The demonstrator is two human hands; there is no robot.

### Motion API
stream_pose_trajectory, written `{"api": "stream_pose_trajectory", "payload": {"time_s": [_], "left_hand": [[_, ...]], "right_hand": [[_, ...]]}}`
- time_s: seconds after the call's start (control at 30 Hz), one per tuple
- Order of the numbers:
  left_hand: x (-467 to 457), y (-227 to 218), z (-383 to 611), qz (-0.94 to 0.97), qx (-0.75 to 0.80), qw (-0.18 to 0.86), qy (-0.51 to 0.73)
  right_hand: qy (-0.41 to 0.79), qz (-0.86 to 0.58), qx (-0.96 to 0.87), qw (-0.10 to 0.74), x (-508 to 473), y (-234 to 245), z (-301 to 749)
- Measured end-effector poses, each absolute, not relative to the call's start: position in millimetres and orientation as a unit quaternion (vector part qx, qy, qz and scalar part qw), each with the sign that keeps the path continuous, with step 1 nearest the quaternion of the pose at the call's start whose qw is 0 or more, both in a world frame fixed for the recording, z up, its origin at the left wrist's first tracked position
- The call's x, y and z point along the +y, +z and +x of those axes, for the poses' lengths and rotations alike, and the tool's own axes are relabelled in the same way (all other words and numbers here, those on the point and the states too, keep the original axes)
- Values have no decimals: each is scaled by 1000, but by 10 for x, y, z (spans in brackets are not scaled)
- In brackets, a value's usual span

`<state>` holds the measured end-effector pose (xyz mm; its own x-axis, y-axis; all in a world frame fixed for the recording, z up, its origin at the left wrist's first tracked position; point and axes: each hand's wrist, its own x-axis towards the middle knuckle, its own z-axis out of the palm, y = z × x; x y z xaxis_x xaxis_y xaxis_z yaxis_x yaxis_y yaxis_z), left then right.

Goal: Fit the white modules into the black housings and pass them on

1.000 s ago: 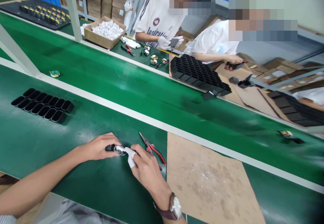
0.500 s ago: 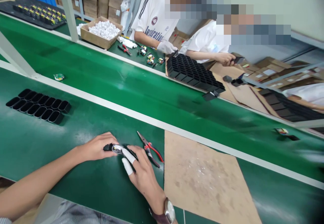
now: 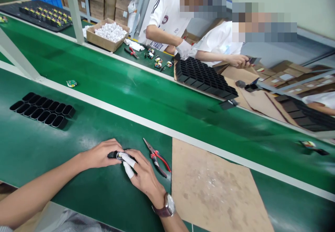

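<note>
My left hand (image 3: 101, 153) rests on the green mat (image 3: 39, 144) and pinches the left end of a small black part with a shiny label (image 3: 118, 154). My right hand (image 3: 140, 171), with white finger cots on two fingers and a watch on the wrist, presses on the part's right end. Red-handled pliers (image 3: 157, 155) lie on the mat just right of my right hand.
A black tray of empty pockets (image 3: 43, 110) lies at left. A cardboard sheet (image 3: 217, 186) lies at right. Beyond the white rail runs the green belt (image 3: 157, 95) carrying small boards (image 3: 71, 83). Two people across it work by a black tray (image 3: 206, 78) and a box of white parts (image 3: 108, 34).
My right hand's cot-covered fingers have curled back onto the part. The small board on the belt has drifted to the right. The people opposite moved their hands.
</note>
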<state>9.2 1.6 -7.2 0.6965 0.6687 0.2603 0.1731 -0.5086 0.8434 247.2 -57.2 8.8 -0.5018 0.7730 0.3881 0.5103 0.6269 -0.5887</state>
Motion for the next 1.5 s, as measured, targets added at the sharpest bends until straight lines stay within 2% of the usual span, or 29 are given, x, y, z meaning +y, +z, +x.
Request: {"api": "stream_pose_trajectory", "payload": {"time_s": [0.3, 0.53, 0.7, 0.83, 0.97, 1.13, 1.2, 1.3, 1.37, 1.5], "left_hand": [[22, -63, 102, 819, 250, 424, 294], [3, -86, 93, 822, 264, 418, 282], [7, -71, 94, 827, 257, 411, 286], [9, -64, 98, 832, 253, 403, 285], [6, -56, 105, 831, 260, 400, 286], [2, -53, 108, 833, 256, 399, 285], [0, -56, 107, 833, 257, 400, 284], [-1, -62, 108, 835, 255, 399, 281], [2, -68, 108, 836, 252, 398, 282], [-6, -67, 93, 838, 257, 393, 277]], "right_hand": [[162, -420, -861, 235, -586, 177, 2448], [168, -441, -833, 290, -636, 158, 2459], [231, -460, -791, 331, -658, 151, 2476], [204, -477, -771, 369, -691, 170, 2518], [145, -484, -798, 329, -756, 193, 2491], [96, -494, -836, 221, -816, 225, 2414], [129, -495, -826, 238, -816, 236, 2412], [188, -506, -778, 322, -805, 250, 2436], [185, -517, -758, 352, -810, 258, 2455], [131, -530, -772, 325, -877, 240, 2488]]}}
